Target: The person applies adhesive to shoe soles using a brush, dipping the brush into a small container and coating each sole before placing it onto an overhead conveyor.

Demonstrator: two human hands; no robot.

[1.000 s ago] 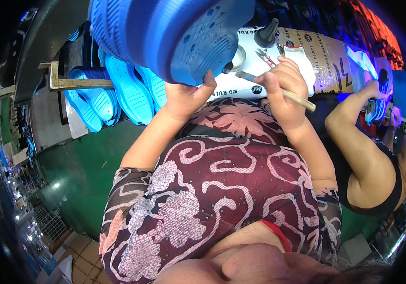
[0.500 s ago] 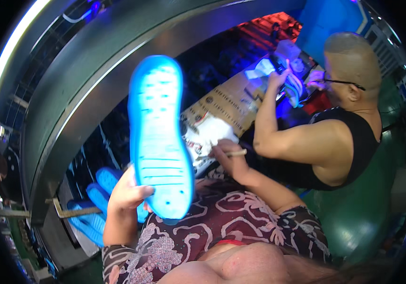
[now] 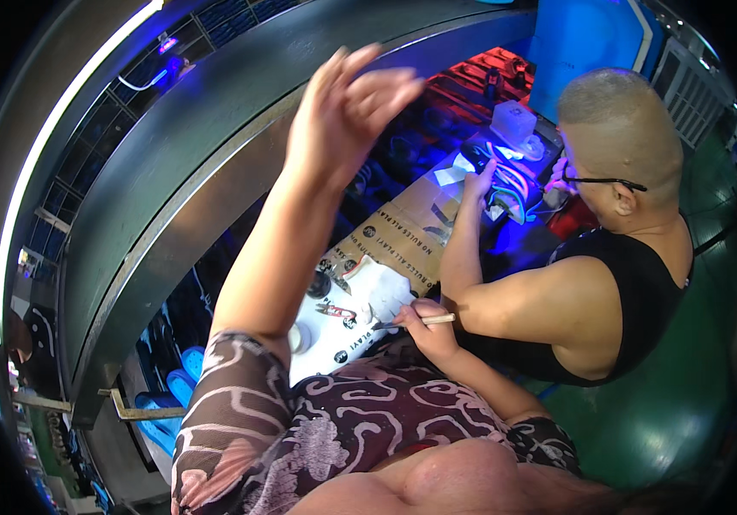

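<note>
My left hand (image 3: 353, 116) is raised high in front of the dark metal beam, slightly blurred, its fingers apart and nothing in it. Low in the middle, my right hand (image 3: 430, 333) grips a brush (image 3: 440, 319) with a pale wooden handle. The brush's dark tip points left over the white covered work surface (image 3: 321, 348). Beside it lies a crumpled white cloth or glove (image 3: 383, 287). Red-handled pliers (image 3: 336, 312), a small round whitish container (image 3: 300, 336) and a dark jar (image 3: 320, 284) are close by. Several blue shoe soles (image 3: 178, 386) sit at the lower left.
A curved metal beam (image 3: 171, 184) arches across the left and top. On my right a co-worker in a black sleeveless top (image 3: 587, 300) handles a dark striped shoe (image 3: 510, 184) under violet light. Printed brown cardboard (image 3: 403, 236) covers the surface between us.
The large light-blue sole has left my left hand, which has gone up and forward and opened. My right hand keeps the brush near the same spot.
</note>
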